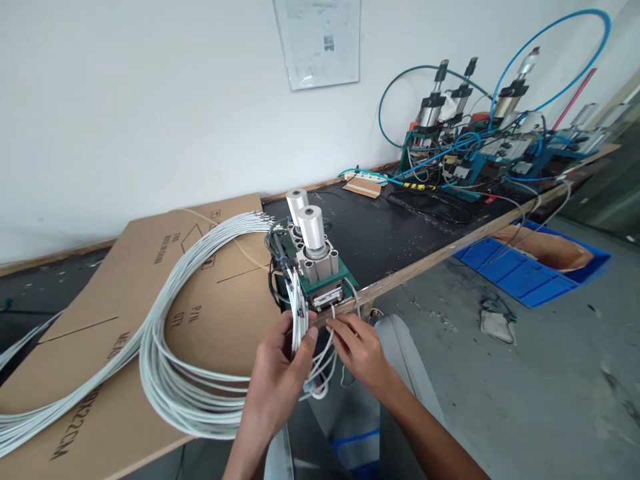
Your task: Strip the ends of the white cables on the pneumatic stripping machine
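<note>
My left hand (281,373) is closed around a bunch of white cables (299,313), whose ends point up. To its right, my right hand (359,348) pinches a single white cable (333,311) just below the front slot of a pneumatic machine (325,280). That machine has a green base and two silver cylinders on top. Whether the cable's tip sits inside the slot I cannot tell. A large looped bundle of white cables (165,313) lies left of my left hand and runs behind it, with its cut ends resting near the machine.
Flat cardboard (220,307) covers the left of the black table (370,227). More pneumatic presses (430,113) with blue hoses stand at the far right, near a power strip (367,175). On the floor is a blue bin (537,283). A paper sheet (320,47) hangs on the wall.
</note>
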Motion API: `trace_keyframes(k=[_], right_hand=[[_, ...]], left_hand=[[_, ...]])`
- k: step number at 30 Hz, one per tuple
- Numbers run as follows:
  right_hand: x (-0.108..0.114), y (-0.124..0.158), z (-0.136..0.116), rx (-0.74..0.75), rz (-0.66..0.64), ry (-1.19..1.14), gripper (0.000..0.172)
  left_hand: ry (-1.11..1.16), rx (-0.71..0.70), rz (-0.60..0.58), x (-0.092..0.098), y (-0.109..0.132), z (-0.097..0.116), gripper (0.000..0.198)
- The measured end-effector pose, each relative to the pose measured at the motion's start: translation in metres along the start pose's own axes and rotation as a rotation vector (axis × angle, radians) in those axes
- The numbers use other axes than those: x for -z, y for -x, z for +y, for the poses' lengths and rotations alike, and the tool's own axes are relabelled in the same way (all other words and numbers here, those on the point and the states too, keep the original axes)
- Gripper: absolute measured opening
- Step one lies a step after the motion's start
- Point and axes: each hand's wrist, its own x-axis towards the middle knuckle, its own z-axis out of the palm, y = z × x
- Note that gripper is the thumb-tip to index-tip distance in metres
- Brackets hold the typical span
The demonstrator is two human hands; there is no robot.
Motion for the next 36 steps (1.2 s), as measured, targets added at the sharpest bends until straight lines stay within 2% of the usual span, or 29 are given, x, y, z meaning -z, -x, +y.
trace_keyframes(k=[4, 7, 9, 11, 13, 17, 20, 23, 25, 27, 28, 33, 36], right_hand=[[0.02, 0.042, -0.019, 0.002, -0.117, 0.019, 0.015], [0.034, 0.076, -0.035, 0.024, -0.272, -0.072, 0.023], [0.041, 0.086, -0.043, -0.037, -0.299, -0.171, 0.028], [0.047, 0.081, -0.05, -0.208, -0.255, -0.3, 0.028], [0.049, 0.063, -0.056, -0.414, -0.231, -0.484, 0.023], [0.041, 0.021, -0.07, -0.732, -0.241, -0.838, 0.017], [0.029, 0.011, -0.076, -0.884, -0.185, -1.014, 0.027], [0.021, 0.015, -0.079, -0.954, -0.094, -1.162, 0.034], [0.019, 0.02, -0.081, -0.981, -0.07, -1.268, 0.036], [0.02, 0.024, -0.084, -0.997, -0.115, -1.345, 0.038], [0.021, 0.025, -0.085, -0.995, -0.153, -1.354, 0.039], [0.024, 0.028, -0.088, -0.911, -0.312, -1.198, 0.041], [0.025, 0.028, -0.089, -0.89, -0.334, -1.135, 0.041]], left_hand=[[-0.118, 0.0, -0.106, 0.007, 0.031, -0.008, 0.038], [-0.127, 0.041, -0.151, 0.017, 0.055, -0.019, 0.034], [-0.108, 0.083, -0.176, 0.023, 0.064, -0.027, 0.037], [-0.123, 0.1, -0.242, 0.027, 0.066, -0.033, 0.039], [-0.152, 0.092, -0.279, 0.029, 0.062, -0.036, 0.038], [-0.165, 0.056, -0.267, 0.026, 0.05, -0.036, 0.036], [-0.188, 0.028, -0.239, 0.023, 0.047, -0.035, 0.036], [-0.253, -0.041, -0.144, 0.021, 0.047, -0.036, 0.034], [-0.292, -0.086, -0.036, 0.019, 0.047, -0.037, 0.032], [-0.312, -0.102, 0.049, 0.018, 0.047, -0.036, 0.033], [-0.315, -0.1, 0.056, 0.017, 0.046, -0.035, 0.033], [-0.229, -0.074, -0.141, 0.016, 0.041, -0.03, 0.028], [-0.223, -0.057, -0.151, 0.017, 0.042, -0.029, 0.029]])
